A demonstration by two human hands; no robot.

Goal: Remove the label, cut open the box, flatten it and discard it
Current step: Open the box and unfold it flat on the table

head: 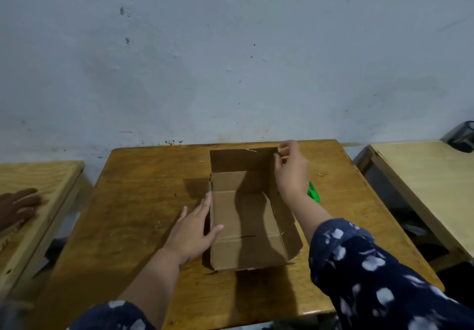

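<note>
A brown cardboard box (pixel 243 214) stands open on the wooden table (pixel 143 201), its flaps up and its inside bare. My left hand (pixel 195 229) lies flat against the box's left wall, thumb hooked over the rim. My right hand (pixel 291 170) reaches to the far right corner and pinches the top edge of the back flap. A green-handled cutter (pixel 314 192) lies on the table just right of the box, partly hidden behind my right wrist. No label shows on the visible faces.
A second wooden table (pixel 38 188) stands at the left with another person's hand (pixel 18 206) resting on it. A lighter table (pixel 431 188) stands at the right with a dark object (pixel 461 137) at its back. A grey wall rises behind.
</note>
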